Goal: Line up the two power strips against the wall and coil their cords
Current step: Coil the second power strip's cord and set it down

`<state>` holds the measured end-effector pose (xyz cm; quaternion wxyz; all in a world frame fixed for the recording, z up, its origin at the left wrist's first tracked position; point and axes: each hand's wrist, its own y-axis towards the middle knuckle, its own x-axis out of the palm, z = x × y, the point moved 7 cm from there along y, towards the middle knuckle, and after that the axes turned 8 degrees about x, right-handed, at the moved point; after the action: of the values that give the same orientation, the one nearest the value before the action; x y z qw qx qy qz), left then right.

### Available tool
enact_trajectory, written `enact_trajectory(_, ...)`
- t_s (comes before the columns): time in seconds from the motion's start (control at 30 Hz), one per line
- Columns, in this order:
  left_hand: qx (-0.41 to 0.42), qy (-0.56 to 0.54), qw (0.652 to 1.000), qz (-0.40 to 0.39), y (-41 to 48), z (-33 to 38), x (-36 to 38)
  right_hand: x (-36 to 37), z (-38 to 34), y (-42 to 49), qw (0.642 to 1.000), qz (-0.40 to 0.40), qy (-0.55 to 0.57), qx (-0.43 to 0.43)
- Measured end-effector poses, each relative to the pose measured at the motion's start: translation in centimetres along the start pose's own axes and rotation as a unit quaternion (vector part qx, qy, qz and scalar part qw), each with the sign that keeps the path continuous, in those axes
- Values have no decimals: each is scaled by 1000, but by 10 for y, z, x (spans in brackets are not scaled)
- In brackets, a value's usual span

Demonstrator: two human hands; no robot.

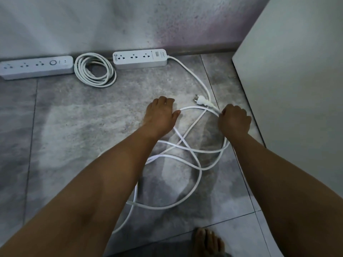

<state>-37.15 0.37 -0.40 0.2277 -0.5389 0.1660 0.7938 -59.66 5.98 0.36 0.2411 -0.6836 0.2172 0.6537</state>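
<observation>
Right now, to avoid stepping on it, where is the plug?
Head view, right of centre: the plug lies on the floor just beyond the right hand, which grips its cord.

There were 2 power strips, left strip [37, 68] & right strip [140, 59], 2 white cords, 1 coiled cord [95, 72] & 1 loose cord [194, 107], 1 plug [201, 101], 2 grips, left grip [160, 115] & right grip [234, 120], 1 bare foot [207, 242], 1 white cabinet [289, 71].
</observation>
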Motion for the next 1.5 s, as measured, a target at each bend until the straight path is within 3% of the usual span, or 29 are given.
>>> enact_trajectory(0.07,35,-56,997,29,2,10,-4,-15,-8,2,999,27,43,-21)
enact_trajectory(0.13,44,-131,990,32,5,20,-8,-24,-19,4,984,-5,179,-11)
enact_trajectory(0.2,-3,-243,969,-46,8,30,-4,-25,-31,9,925,-87,366,57)
enact_trajectory(0.27,-69,-414,895,-155,3,45,1,-26,-48,6,841,-158,502,129)
enact_trajectory(0.33,-101,-493,834,-229,-4,53,-5,-36,-65,1,775,-194,581,158)
enact_trajectory(0.43,-74,-498,834,-225,-11,40,-32,-52,-90,-6,726,-221,637,134)
enact_trajectory(0.5,-60,-523,833,-169,-10,20,-58,-59,-105,-12,725,-248,634,106)
enact_trajectory(0.6,-72,-587,805,-45,-10,-18,-101,-60,-126,-22,753,-287,590,54)
enact_trajectory(0.77,-115,-587,795,105,-22,-64,-140,-59,-167,-50,875,-201,429,-101)
enact_trajectory(0.87,-123,-600,774,160,-29,-72,-149,-56,-186,-66,888,-174,413,-107)
enact_trajectory(0.93,-117,-611,759,192,-31,-76,-154,-56,-191,-74,877,-186,434,-92)
enact_trajectory(1.1,-132,-640,709,265,-36,-89,-175,-51,-191,-92,778,-298,551,-55)
enact_trajectory(1.2,-157,-628,708,283,-40,-97,-171,-53,-190,-96,715,-333,613,-38)
enact_trajectory(1.37,-217,-500,803,242,-57,-107,-138,-60,-189,-92,541,-370,751,84)
enact_trajectory(1.43,-223,-507,815,169,-65,-100,-113,-62,-190,-85,484,-358,787,136)
enact_trajectory(1.5,-221,-504,832,77,-75,-91,-85,-66,-190,-79,452,-348,803,170)
